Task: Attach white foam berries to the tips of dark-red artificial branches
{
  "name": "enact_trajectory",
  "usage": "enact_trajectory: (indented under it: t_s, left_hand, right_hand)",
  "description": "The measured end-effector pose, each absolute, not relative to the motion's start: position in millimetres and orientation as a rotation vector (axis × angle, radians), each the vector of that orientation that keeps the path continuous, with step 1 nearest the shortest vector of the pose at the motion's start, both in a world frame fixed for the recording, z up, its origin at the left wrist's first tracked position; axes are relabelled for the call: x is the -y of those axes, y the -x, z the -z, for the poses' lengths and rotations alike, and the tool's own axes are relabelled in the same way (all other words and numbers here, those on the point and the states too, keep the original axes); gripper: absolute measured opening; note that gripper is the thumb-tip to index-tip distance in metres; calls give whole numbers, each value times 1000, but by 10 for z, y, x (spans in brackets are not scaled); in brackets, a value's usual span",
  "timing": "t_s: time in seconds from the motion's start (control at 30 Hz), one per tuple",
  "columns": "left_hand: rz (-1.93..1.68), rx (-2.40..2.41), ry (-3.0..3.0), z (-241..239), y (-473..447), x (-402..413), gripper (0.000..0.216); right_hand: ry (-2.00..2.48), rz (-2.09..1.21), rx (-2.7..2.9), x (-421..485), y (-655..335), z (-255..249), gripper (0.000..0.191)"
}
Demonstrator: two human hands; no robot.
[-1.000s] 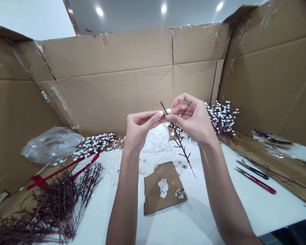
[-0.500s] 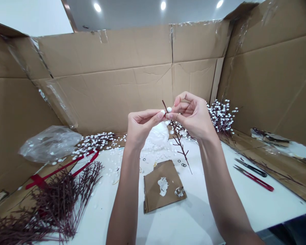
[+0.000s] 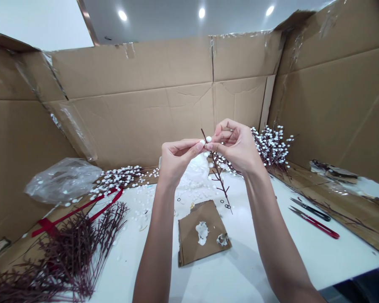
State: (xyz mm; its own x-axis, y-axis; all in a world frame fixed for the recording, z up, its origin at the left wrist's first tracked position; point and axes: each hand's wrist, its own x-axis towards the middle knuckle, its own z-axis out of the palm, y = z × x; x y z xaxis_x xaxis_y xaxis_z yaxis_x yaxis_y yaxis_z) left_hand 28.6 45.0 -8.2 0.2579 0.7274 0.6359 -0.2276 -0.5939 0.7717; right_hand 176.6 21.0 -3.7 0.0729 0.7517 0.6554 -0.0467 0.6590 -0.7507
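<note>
Both my hands are raised over the white table [image 3: 271,252]. My right hand [image 3: 236,147] pinches a thin dark red twig [image 3: 219,181] that hangs down and away from it, its top end poking up above my fingers. A small white foam ball [image 3: 209,139] sits on the twig between the two hands. My left hand [image 3: 177,158] is closed in a pinch, thumb and forefinger pressed at that ball and the twig's branch tip.
A cardboard scrap [image 3: 202,235] with white glue blobs lies below my hands. Bare red twigs [image 3: 72,248] pile at the left near a red ribbon [image 3: 76,210] and a plastic bag [image 3: 61,179]. Finished beaded branches [image 3: 271,147] stand at the right. Two cutters [image 3: 316,219] lie right. Cardboard walls surround the table.
My hands stay pinched together at the ball; the twig's lower end has swung slightly closer to me. The view has shifted a little.
</note>
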Motion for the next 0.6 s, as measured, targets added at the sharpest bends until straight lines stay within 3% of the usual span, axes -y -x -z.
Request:
enact_trajectory:
  t_s: [0.37,0.5,0.6]
  left_hand:
    - [-1676,-332,-1369,54,-284,-538,11]
    - [-1779,-307,-1304,36,-169,-612,8]
    - [-1799,-291,-1261,24,-125,-656,6]
  right_hand:
    - [729,-688,1398,-104,-2021,41,53]
    - [965,-954,1740,-106,-2049,248,67]
    - [946,-1159,1858,-84,-1991,433,39]
